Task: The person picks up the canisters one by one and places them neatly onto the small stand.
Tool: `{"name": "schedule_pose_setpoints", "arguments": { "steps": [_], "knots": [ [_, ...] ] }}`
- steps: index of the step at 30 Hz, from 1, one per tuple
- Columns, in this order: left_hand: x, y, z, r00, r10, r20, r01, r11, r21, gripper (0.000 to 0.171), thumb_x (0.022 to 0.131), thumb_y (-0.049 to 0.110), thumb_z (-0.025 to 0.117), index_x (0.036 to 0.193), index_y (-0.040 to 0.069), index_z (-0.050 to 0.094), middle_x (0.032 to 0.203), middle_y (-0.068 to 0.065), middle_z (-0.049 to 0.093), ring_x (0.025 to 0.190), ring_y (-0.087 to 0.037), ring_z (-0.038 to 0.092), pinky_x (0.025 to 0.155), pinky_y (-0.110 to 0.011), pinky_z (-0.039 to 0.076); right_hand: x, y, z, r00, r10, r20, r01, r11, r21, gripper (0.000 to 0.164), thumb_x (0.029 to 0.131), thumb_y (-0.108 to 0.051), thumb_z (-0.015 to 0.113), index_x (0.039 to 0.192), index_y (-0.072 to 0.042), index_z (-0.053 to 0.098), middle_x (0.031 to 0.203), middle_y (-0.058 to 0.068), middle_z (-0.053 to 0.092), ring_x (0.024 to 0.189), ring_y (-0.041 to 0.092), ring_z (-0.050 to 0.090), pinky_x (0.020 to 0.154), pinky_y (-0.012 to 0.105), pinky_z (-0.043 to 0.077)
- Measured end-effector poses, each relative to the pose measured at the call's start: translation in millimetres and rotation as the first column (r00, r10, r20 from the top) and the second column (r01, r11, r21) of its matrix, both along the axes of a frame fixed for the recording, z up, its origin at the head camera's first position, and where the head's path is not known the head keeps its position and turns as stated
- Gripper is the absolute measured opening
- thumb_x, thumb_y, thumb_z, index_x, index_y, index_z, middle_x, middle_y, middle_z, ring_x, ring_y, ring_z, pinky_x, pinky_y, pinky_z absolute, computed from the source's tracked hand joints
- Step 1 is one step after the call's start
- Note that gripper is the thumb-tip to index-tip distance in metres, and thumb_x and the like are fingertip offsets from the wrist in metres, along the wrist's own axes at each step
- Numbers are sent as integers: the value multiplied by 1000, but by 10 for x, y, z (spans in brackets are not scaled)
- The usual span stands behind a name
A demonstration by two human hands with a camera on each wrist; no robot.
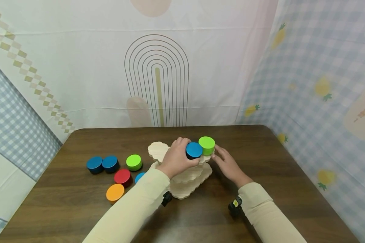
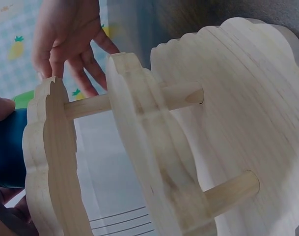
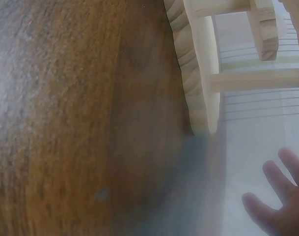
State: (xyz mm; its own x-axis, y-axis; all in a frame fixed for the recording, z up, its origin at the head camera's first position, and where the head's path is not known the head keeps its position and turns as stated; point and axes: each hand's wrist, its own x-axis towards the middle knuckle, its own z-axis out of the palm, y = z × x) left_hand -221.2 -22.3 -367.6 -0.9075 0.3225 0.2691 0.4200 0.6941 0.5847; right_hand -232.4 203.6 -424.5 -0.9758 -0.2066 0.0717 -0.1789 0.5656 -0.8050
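A: What is the left hand (image 1: 177, 155) doing?
B: It is gripping a blue disc (image 1: 194, 150) between thumb and fingers, at the top tier (image 2: 61, 162) of the wooden stand (image 1: 184, 189). A green disc (image 1: 207, 144) is sitting just beside it.
A: And the right hand (image 1: 229, 166)?
B: Its fingers are pointing out, nearly straight, gripping nothing, beside that tier's edge; whether they are touching it, I cannot tell.

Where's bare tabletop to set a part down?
Bare table: right of the right hand, out to the right edge; also back-left, between the two dark blue discs and the back edge. Crowded: left of the wooden stand, where colored discs cluster.
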Motion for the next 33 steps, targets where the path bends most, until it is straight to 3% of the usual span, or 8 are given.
{"name": "schedule_pose_setpoints", "arguments": {
  "steps": [13,33],
  "knots": [
    [-7,20,-14,999,27,23,-27,999,-27,61,79,40,74,126,6,52,117,-9,56,108,-25,50,91,-43,47,-8,3,1,1000,13,6,-13,1000,4,63,103,-38,42,152,-3,24,155,21,23,142,40,23,110,61,21],
    [45,-2,-16,998,48,-46,-51,996,-75,72,81,48,71,136,8,46,123,-10,55,111,-25,51,92,-45,47,-18,9,-27,1000,-7,10,7,1000,6,65,101,-42,43,153,-8,24,153,20,26,140,41,27,108,63,24]
  ]
}}
